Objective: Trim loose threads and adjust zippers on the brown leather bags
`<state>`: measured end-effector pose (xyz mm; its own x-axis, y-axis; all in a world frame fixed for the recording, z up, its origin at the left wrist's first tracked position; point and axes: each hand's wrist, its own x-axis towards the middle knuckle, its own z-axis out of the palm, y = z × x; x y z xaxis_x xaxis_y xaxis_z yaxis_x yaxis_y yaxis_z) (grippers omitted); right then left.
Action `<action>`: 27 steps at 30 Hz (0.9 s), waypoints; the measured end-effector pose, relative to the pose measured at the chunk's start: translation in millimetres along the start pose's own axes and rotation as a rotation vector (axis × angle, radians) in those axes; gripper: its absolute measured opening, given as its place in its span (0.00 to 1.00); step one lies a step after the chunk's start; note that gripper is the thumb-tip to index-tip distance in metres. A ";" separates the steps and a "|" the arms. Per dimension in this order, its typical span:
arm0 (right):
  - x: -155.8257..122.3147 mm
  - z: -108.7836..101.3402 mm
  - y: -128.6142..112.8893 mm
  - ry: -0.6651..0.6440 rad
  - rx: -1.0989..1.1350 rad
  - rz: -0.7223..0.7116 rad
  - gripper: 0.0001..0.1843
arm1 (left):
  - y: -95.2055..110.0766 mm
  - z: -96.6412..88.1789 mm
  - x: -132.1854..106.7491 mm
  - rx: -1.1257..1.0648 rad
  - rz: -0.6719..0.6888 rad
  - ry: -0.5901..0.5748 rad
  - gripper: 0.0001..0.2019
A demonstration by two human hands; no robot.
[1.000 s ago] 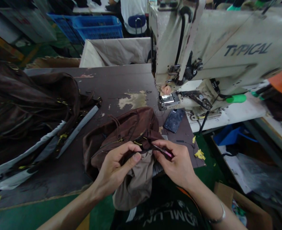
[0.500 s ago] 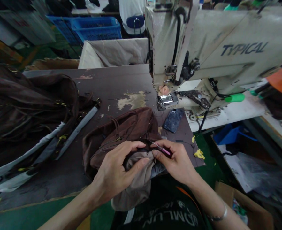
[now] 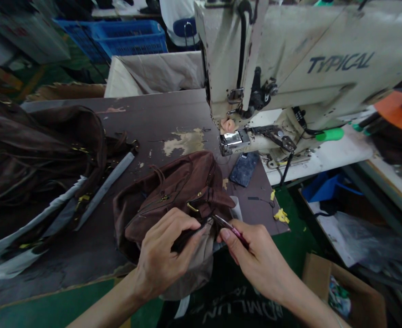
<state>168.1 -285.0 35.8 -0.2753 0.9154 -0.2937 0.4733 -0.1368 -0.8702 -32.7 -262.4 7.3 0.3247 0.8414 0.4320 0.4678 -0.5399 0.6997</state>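
A brown bag (image 3: 183, 182) with brass-coloured fittings lies on the table in front of me, its grey-beige lining (image 3: 201, 269) hanging over the near edge. My left hand (image 3: 168, 248) pinches a dark edge of the bag between thumb and fingers. In my right hand (image 3: 251, 246) is a pair of thread snips (image 3: 233, 228) with pinkish handles. The metal blades point up and left, close to the pinched edge. Whether the blades touch a thread is too small to tell.
A sewing machine (image 3: 235, 54) stands at the back right, its narrow arm (image 3: 235, 141) beyond the bag. Near it lies a phone (image 3: 244, 168). More brown bags (image 3: 33, 155) are piled at left. Behind the table is a blue basket (image 3: 129, 38); a cardboard box (image 3: 318, 275) sits low at right.
The snips have swung into clearer view, with my right hand now wrapped more firmly round them. My left hand has shifted slightly left and down, and a brass fitting on the bag now shows.
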 end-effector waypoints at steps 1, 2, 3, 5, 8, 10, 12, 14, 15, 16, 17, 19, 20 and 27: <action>-0.4 0.7 0.2 -0.006 -0.020 0.003 0.17 | -0.1 0.2 0.3 0.003 0.004 0.007 0.12; -0.8 1.5 0.5 -0.013 -0.040 0.006 0.18 | -0.3 0.4 0.5 0.005 0.007 0.013 0.12; -1.0 2.3 0.8 -0.018 -0.057 0.010 0.18 | -0.4 0.5 0.6 0.006 0.008 0.018 0.12; -1.2 3.7 1.1 -0.020 -0.070 0.022 0.17 | -0.1 0.6 0.7 0.003 0.014 0.022 0.12; -1.0 5.3 1.0 -0.014 -0.044 0.035 0.17 | 0.7 0.7 0.5 0.001 0.012 0.029 0.12; -0.8 6.0 0.8 -0.008 -0.009 0.039 0.17 | 1.0 0.8 0.3 0.003 0.005 0.028 0.12; -0.6 6.8 0.4 0.003 0.025 0.038 0.17 | 0.8 1.2 0.2 0.005 -0.003 0.023 0.12; 0.2 8.1 0.1 0.017 0.054 0.029 0.18 | 0.4 1.7 -0.1 0.003 -0.007 0.021 0.12; 0.8 9.1 0.1 0.024 0.070 0.023 0.18 | 0.3 1.8 -0.3 0.003 -0.004 0.022 0.12; 1.6 10.5 0.1 0.032 0.089 0.019 0.19 | 0.3 2.0 -0.4 0.003 0.001 0.022 0.11; 2.5 12.2 0.5 0.038 0.115 0.019 0.19 | 0.3 2.0 -0.5 0.002 0.007 0.021 0.11; 4.4 16.3 1.9 0.043 0.197 0.020 0.19 | 0.7 1.9 -0.8 0.000 0.022 0.019 0.12; 5.2 18.2 3.1 0.038 0.266 0.018 0.19 | 0.9 1.8 -1.0 -0.002 0.024 0.017 0.12; 4.6 2.8 8.6 0.249 0.658 -0.067 0.15 | 0.5 0.9 -3.2 -0.006 0.076 -0.007 0.13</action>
<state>168.6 -282.9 25.9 -0.0495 0.9784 -0.2005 -0.1638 -0.2060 -0.9647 -32.7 -265.3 5.8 0.3647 0.7978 0.4802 0.4366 -0.6020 0.6685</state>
